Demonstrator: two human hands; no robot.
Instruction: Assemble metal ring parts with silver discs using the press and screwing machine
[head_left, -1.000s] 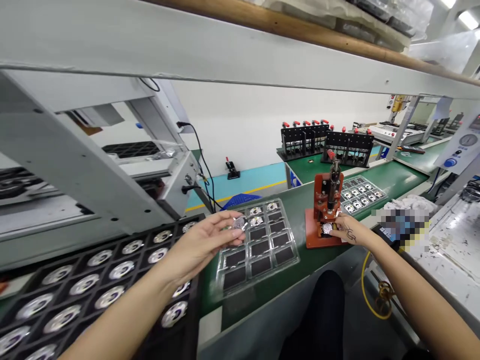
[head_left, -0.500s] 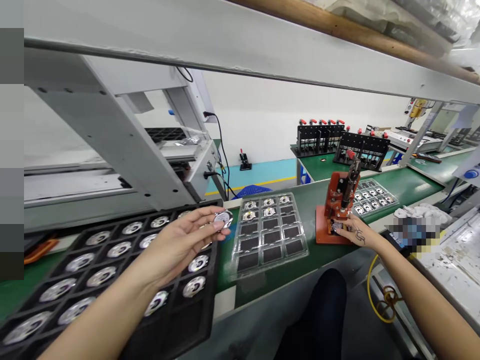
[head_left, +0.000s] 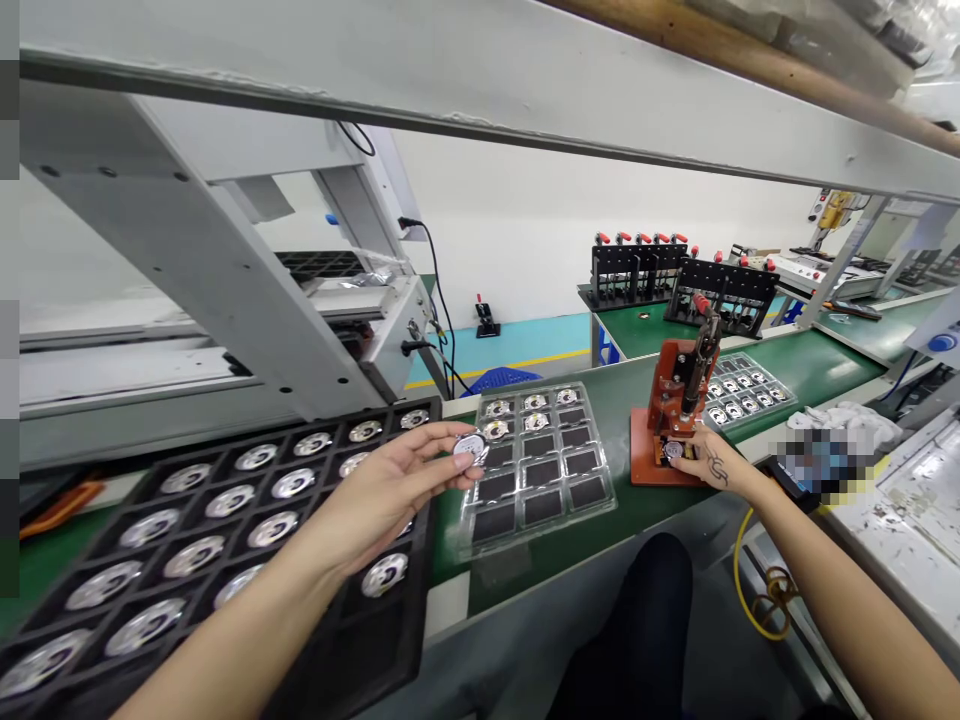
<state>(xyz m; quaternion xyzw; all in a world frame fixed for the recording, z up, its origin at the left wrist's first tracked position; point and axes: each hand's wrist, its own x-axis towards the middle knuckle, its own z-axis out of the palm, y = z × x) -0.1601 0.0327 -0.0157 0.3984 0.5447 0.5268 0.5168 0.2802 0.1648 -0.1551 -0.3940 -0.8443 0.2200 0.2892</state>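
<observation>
Closest in, the black tray (head_left: 382, 640) sprawls at lower left, shiny discs in its cells. Over its right edge, here's the left hand (head_left: 399, 480), pinching a silvery disc (head_left: 469, 450) between thumb and fingers, pale face tipped up; it's round, so no long axis to read. Just right of it, the clear tray (head_left: 543, 505), five discs at the far end. Across that tray, farther right, stands the red clamp fixture (head_left: 667, 385), and the right hand (head_left: 709, 462) is at its base, fingertips by a second disc (head_left: 674, 450); gripping or merely touching, one can't tell. So the pinched disc lies well left of the fixture, the right hand right against it. Beyond: another clear tray (head_left: 739, 366), then black racks (head_left: 724, 290).
</observation>
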